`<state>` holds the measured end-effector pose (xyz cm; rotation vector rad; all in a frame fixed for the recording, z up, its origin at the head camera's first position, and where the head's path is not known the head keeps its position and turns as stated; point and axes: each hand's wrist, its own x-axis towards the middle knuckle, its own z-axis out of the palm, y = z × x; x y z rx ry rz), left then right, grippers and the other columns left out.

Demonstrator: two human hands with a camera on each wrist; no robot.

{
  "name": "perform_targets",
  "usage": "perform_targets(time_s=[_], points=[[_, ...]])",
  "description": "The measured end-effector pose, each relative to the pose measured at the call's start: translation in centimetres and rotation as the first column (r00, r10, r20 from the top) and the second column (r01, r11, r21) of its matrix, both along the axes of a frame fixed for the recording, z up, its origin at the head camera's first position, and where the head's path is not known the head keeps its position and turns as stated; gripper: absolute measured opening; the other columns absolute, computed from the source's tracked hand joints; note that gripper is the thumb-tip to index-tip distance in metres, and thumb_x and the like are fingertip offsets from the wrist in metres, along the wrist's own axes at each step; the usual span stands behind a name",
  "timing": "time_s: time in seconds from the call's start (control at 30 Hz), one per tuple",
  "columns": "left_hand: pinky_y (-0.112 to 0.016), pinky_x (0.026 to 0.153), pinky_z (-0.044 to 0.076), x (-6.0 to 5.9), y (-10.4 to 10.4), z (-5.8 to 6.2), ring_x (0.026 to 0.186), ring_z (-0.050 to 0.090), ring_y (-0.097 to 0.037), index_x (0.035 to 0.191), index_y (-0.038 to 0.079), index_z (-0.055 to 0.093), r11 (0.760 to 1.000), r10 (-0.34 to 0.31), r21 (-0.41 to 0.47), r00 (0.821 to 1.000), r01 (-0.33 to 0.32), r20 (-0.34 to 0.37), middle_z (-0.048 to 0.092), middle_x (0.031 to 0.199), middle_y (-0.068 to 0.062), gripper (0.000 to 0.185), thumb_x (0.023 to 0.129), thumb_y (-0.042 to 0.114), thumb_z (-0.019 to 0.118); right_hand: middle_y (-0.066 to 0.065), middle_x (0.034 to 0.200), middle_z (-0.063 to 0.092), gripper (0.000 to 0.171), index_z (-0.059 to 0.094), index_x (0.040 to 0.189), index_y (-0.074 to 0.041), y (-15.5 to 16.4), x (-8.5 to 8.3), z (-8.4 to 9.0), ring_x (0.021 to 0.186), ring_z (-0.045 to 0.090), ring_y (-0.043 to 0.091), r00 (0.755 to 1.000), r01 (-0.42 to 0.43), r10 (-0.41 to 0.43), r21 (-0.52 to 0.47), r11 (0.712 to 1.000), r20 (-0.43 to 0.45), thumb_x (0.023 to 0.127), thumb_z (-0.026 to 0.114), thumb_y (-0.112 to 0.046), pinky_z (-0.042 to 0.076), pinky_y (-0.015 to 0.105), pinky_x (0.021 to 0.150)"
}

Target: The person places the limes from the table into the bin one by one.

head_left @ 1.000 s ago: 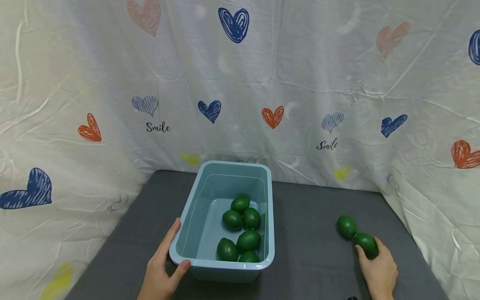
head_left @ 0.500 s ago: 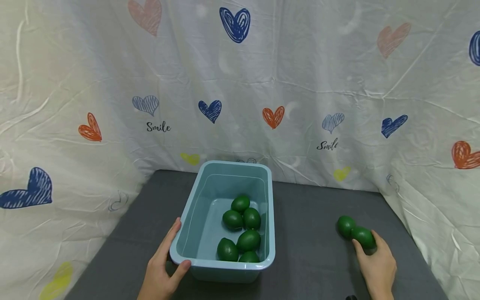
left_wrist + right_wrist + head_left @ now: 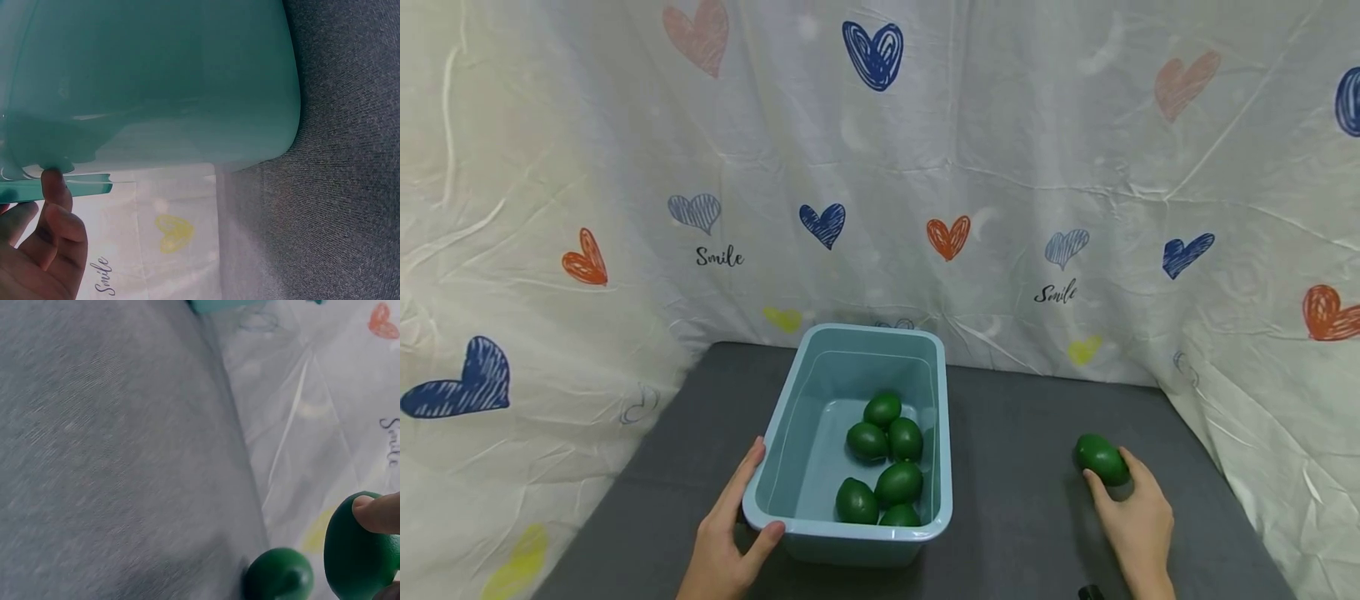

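Observation:
My right hand [image 3: 1135, 521] pinches a dark green lime [image 3: 356, 550] between thumb and fingers, over the right side of the table. Right by it, a second lime [image 3: 278, 575] rests on the cloth; in the head view the held lime mostly covers it. My left hand [image 3: 722, 525] grips the near left corner of a light blue plastic bin [image 3: 846, 528], thumb at the front rim and fingers along the left side. Inside the bin lie several limes [image 3: 898, 483], mostly towards its right side. In the left wrist view, curled fingers [image 3: 56, 187] touch the bin's rim.
Dark grey cloth [image 3: 1000, 467] covers the table. Behind and at both sides hangs a white curtain [image 3: 1000, 125] printed with hearts. A small black object [image 3: 1091, 592] shows at the bottom edge, near the right wrist.
My right hand has moved left and away from me with the lime, which now overlaps the other loose lime in the head view. The left hand and the bin stay put.

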<state>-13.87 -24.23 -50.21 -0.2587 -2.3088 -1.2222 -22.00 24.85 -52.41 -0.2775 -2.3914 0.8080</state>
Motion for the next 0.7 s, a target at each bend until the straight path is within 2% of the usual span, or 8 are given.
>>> perform_targets(time_s=[0.47, 0.53, 0.57, 0.63, 0.7], points=[[-0.004, 0.108, 0.029, 0.1, -0.1, -0.4, 0.149, 0.033, 0.008, 0.167, 0.021, 0.037, 1.0, -0.01, -0.001, 0.999, 0.01, -0.05, 0.04, 0.169, -0.01, 0.095, 0.085, 0.006, 0.083, 0.032, 0.133, 0.067, 0.064, 0.067, 0.136, 0.005, -3.2, 0.2, 2.0, 0.11, 0.067, 0.053, 0.989, -0.084, 0.085, 0.01, 0.996, -0.119, 0.081, 0.093, -0.013, 0.051, 0.068, 0.088], [-0.004, 0.108, 0.029, 0.0, -0.1, -0.4, 0.149, 0.033, 0.008, 0.167, 0.022, 0.037, 1.0, -0.009, -0.001, 0.999, 0.009, -0.048, 0.04, 0.169, -0.01, 0.095, 0.085, 0.006, 0.083, 0.031, 0.132, 0.067, 0.064, 0.067, 0.136, 0.005, -3.9, 0.1, 2.2, 0.103, 0.07, 0.051, 0.985, -0.098, 0.1, 0.019, 0.995, -0.143, 0.08, 0.094, -0.013, 0.053, 0.067, 0.085], [-0.004, 0.108, 0.029, 0.0, -0.1, -0.3, 0.149, 0.033, 0.008, 0.167, 0.022, 0.036, 1.0, -0.007, -0.001, 0.999, 0.007, -0.046, 0.04, 0.169, -0.011, 0.095, 0.085, 0.007, 0.083, 0.031, 0.131, 0.068, 0.065, 0.068, 0.136, 0.005, -4.2, 0.0, 2.2, 0.094, 0.071, 0.048, 0.982, -0.105, 0.108, 0.027, 0.994, -0.156, 0.079, 0.094, -0.013, 0.054, 0.065, 0.082], [-0.004, 0.108, 0.029, 0.0, -0.1, -0.3, 0.149, 0.033, 0.008, 0.167, 0.022, 0.036, 1.0, -0.006, -0.001, 0.999, 0.006, -0.042, 0.04, 0.169, -0.011, 0.095, 0.086, 0.007, 0.083, 0.029, 0.129, 0.069, 0.065, 0.068, 0.136, 0.004, -5.0, -0.1, 2.4, 0.071, 0.07, 0.037, 0.977, -0.119, 0.124, 0.039, 0.992, -0.174, 0.079, 0.095, -0.013, 0.056, 0.056, 0.071], [-0.004, 0.108, 0.029, 0.1, -0.1, -0.3, 0.149, 0.032, 0.008, 0.167, 0.022, 0.036, 1.0, -0.005, -0.002, 0.999, 0.005, -0.041, 0.039, 0.169, -0.011, 0.095, 0.086, 0.007, 0.083, 0.028, 0.127, 0.07, 0.065, 0.069, 0.136, 0.002, -5.7, -0.1, 2.4, 0.052, 0.06, 0.021, 0.973, -0.138, 0.143, 0.041, 0.99, -0.183, 0.078, 0.095, -0.014, 0.054, 0.043, 0.059]])
